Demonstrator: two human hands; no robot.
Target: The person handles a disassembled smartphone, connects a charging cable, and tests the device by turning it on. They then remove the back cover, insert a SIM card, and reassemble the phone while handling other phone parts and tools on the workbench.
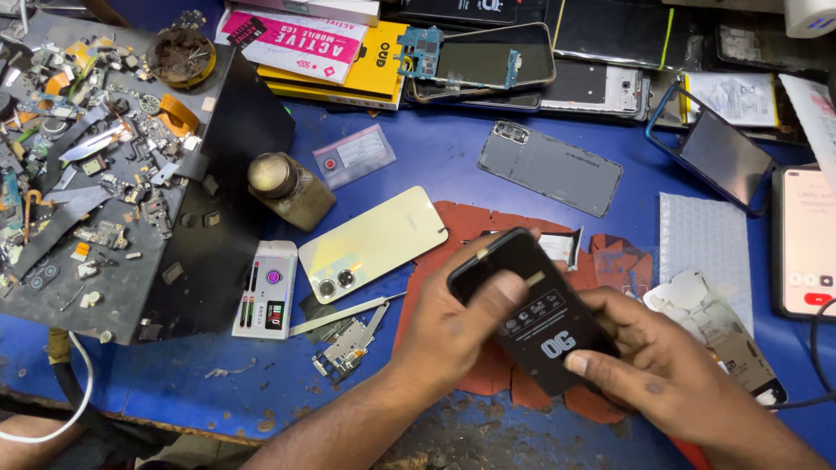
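A black phone screen panel (535, 313) with a label film on it sits tilted above the red mat (453, 226). My left hand (453, 326) grips its left side with the thumb across the face. My right hand (649, 357) holds its lower right end, thumb on the front. A pale gold phone back (374, 244) with two camera rings lies face down just left of my hands.
A dark tray (174, 287) full of several small phone parts fills the left. A brown bottle (287, 187), a small white tester (266, 292), a metal bracket (348, 344), a grey back cover (549, 170), boxes (340, 52) and a lit phone (805, 244) lie around.
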